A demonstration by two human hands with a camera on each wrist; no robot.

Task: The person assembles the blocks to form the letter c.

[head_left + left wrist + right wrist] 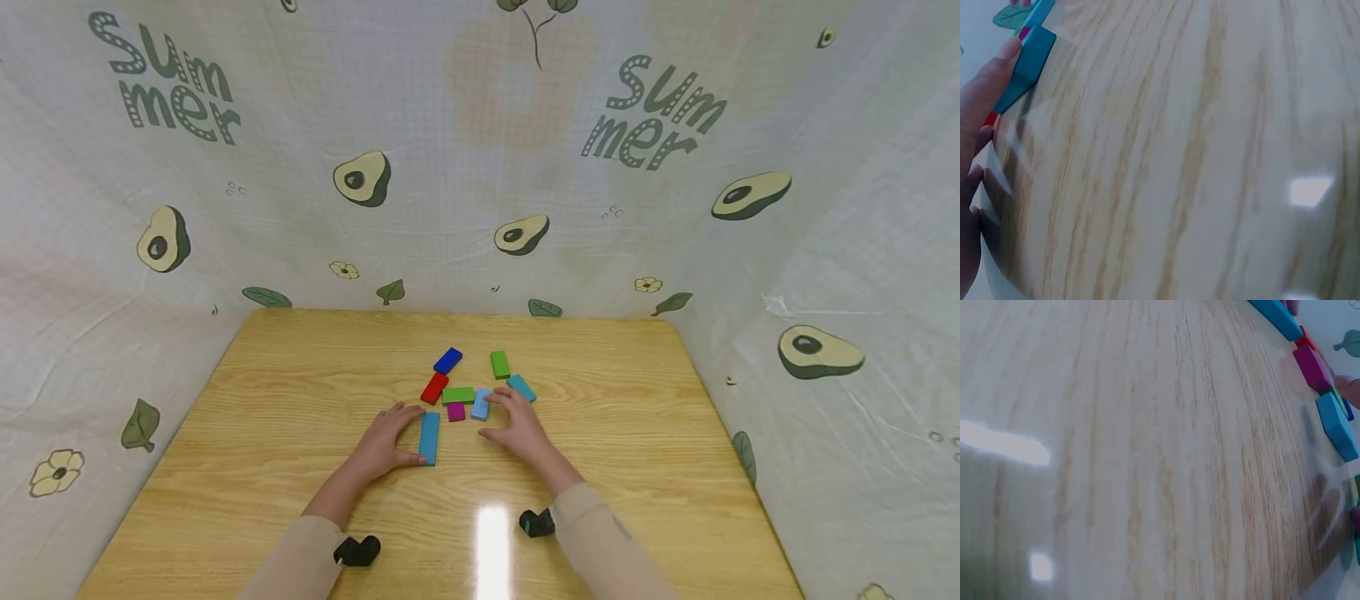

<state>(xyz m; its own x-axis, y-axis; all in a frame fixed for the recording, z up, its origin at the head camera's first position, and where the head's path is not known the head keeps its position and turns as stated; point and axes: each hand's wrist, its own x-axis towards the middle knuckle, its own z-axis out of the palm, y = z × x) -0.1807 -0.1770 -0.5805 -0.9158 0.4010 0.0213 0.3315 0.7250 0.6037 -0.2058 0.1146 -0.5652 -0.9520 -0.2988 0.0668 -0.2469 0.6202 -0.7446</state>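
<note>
My left hand [386, 443] holds a long blue block [429, 438] by its two ends, thumb at the near end and a fingertip at the far one. The left wrist view also shows the thumb against this blue block [1027, 59]. Over a light blue block [480, 406] my right hand [519, 427] has its fingers spread, a fingertip at the block's far end and the thumb apart from it. Between the hands lie a magenta block [456, 412] and a green block [458, 396], with a red block [434, 388] slanting at the green one's left end.
Farther back are a dark blue block [448, 361] and another green block [500, 364]. A teal block [522, 387] lies just beyond the right fingers. Printed cloth [450, 233] borders the wooden table [315, 358] at the back and sides.
</note>
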